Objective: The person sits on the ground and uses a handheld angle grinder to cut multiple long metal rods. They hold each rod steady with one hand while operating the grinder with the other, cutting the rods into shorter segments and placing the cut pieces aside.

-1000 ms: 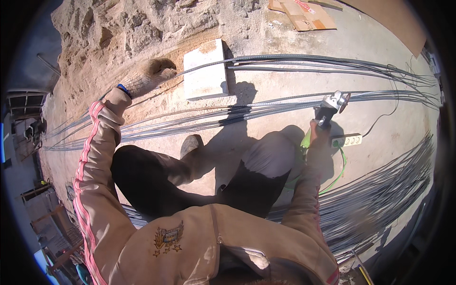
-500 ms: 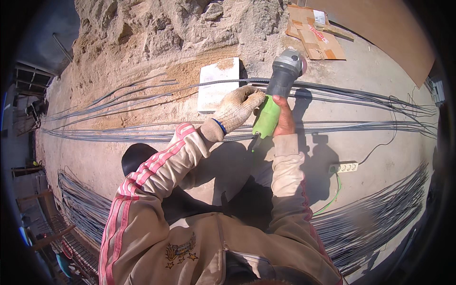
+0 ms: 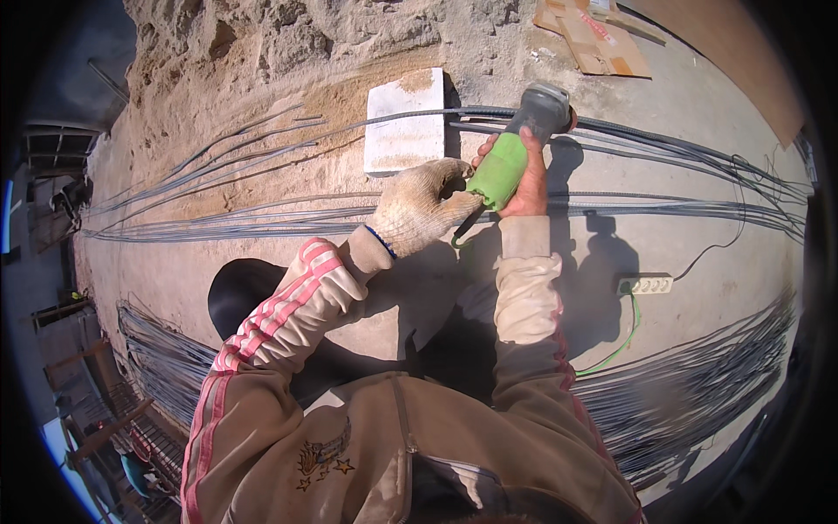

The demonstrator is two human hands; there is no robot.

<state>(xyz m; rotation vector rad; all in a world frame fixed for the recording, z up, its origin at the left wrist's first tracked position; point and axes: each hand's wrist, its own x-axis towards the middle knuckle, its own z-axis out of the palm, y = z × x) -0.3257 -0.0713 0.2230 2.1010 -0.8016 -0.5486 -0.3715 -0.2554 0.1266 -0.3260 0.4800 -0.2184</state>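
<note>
An angle grinder (image 3: 504, 168) with a green body and a dark grey head is held up in front of me, its head tilted away to the upper right. My bare right hand (image 3: 531, 179) is wrapped round the green body. The white-gloved left hand (image 3: 423, 208) has its fingers curled at the rear end of the body, beside the cord; part of its hold is hidden. Beyond and beneath the tool, long grey steel bars (image 3: 646, 131) run across the ground. Several of them pass over a white block (image 3: 403, 131) dusted with sand.
A rocky heap of sand (image 3: 288, 44) rises at the far side. Flattened cardboard (image 3: 602, 44) lies at the far right. A white power strip (image 3: 646, 285) with a green cord (image 3: 630, 336) rests on the right. Bundles of thin bars (image 3: 698, 393) lie near me on both sides.
My left hand has slid from the grinder's side down to its rear end. The grinder's head has turned farther right, and the view has shifted slightly.
</note>
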